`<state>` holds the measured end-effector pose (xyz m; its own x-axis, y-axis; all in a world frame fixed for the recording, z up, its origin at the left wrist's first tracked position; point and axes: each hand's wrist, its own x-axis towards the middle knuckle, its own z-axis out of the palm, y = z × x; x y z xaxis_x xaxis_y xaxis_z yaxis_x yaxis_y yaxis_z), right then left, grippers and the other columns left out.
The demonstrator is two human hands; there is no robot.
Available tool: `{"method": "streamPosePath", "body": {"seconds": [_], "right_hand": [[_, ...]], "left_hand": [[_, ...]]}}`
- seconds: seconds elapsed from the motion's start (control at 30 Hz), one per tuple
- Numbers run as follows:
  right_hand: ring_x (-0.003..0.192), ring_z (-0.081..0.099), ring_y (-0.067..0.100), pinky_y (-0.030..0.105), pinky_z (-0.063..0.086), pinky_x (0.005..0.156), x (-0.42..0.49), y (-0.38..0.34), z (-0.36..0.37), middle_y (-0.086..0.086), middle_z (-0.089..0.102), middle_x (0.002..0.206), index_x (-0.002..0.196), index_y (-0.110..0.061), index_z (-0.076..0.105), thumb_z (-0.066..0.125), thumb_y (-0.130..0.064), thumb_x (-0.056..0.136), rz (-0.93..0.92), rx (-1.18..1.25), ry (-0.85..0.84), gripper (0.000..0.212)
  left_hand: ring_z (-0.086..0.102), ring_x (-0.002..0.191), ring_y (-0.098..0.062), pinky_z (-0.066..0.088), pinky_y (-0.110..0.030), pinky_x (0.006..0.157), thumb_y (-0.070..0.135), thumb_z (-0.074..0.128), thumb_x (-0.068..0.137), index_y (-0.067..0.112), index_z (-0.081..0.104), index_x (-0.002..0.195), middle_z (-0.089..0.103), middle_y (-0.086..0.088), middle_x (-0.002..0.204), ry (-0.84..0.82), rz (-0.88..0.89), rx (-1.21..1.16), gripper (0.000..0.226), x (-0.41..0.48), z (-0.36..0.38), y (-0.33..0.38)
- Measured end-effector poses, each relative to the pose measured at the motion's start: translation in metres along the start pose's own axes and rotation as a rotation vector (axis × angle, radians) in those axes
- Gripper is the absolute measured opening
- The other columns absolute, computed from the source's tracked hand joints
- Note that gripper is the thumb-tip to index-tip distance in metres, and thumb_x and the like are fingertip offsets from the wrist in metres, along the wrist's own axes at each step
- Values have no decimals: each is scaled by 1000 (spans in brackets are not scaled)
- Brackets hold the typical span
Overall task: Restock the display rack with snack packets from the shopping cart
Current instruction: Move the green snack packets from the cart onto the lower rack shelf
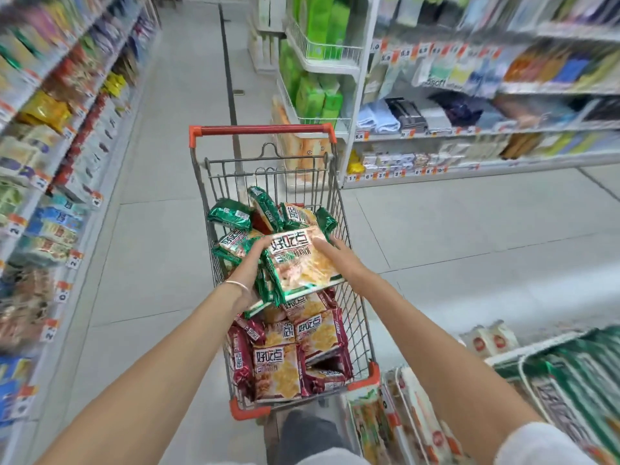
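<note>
Your left hand [250, 266] and right hand [337, 260] curl their fingers round opposite ends of stacked green snack packets [302, 266], just above the shopping cart [261, 129]. They're likely light, slippery and crushable, so hold the ends gently and support underneath.

好吃点 in large characters on the green snack packet [295, 260] uppermost, and again on the red packets [276, 367] lower in the shopping cart [261, 129]. 6.8 on a price tag [361, 136] at the edge of the right-hand shelf [486, 130]; perhaps "Soft" on a pale pack [432, 82] above. Remaining tags too blurred to read.

Shop aisle: price-tagged shelves [469, 129], cart [268, 169].
</note>
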<state>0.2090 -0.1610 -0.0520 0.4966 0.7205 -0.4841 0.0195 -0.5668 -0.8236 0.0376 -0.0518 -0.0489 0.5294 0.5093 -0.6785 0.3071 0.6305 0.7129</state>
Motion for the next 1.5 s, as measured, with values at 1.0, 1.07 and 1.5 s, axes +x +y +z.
{"method": "streamPosePath", "body": {"seconds": [1.0, 1.07, 1.5], "right_hand": [[152, 16, 22, 52, 14, 122, -597, 247, -52, -5, 16, 166, 154, -32, 34, 56, -82, 76, 169, 763, 965, 96], [151, 19, 21, 53, 14, 121, -636, 270, -54, -4, 22, 164, 153, -30, 36, 59, -81, 74, 163, 797, 1058, 97], [126, 56, 24, 50, 40, 112, -783, 431, -156, 2, 56, 142, 146, -19, 41, 74, -87, 50, 93, 698, 1348, 122]], "left_hand": [[41, 139, -32, 37, -53, 113, 78, 83, 32, 10, 29, 155, 37, -10, 157, -964, 238, 940, 151, -324, 322, -268], [43, 138, -32, 38, -48, 114, 71, 83, 54, 4, 29, 153, 38, -13, 156, -1004, 295, 993, 131, -361, 343, -294], [40, 141, -31, 35, -43, 116, 71, 82, 57, 15, 24, 156, 33, -11, 160, -1042, 713, 1324, 128, -478, 511, -420]]}}
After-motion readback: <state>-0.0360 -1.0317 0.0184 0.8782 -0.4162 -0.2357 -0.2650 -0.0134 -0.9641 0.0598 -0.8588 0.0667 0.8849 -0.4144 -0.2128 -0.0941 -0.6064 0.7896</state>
